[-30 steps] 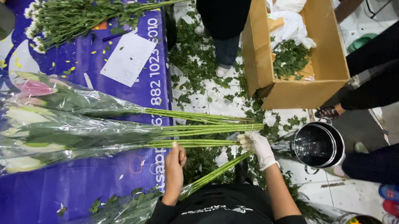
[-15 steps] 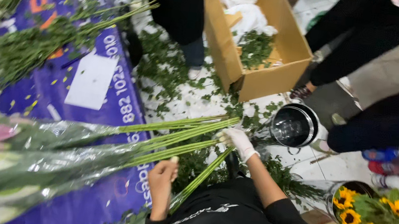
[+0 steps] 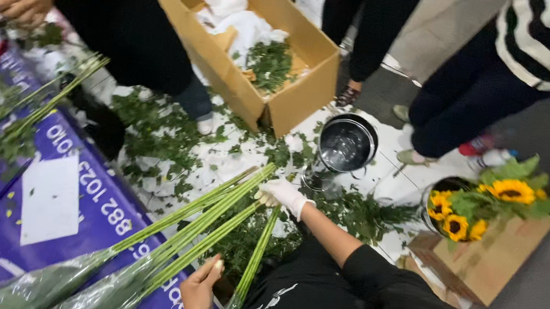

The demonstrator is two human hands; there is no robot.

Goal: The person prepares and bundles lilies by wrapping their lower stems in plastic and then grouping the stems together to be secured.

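Right hand (image 3: 282, 193) — white-gloved grip clamped on cut ends of long green stems (image 3: 205, 220); stem axis runs 7 to 1 o'clock over purple table (image 3: 79, 195); left hand (image 3: 199, 294), fingers curled beside the lone stem (image 3: 252, 266) — closure unclear.

Smooth green stems (image 3: 209, 217) sheathed in glossy clear plastic wrap (image 3: 77, 284), gripped by a white rubbery glove (image 3: 284, 193); beside the stems, a shiny metal bucket (image 3: 346, 145), a matt brown cardboard box (image 3: 230, 62) with crumpled white paper (image 3: 236, 20), and glossy purple vinyl sheeting (image 3: 89, 200) covering the surface.
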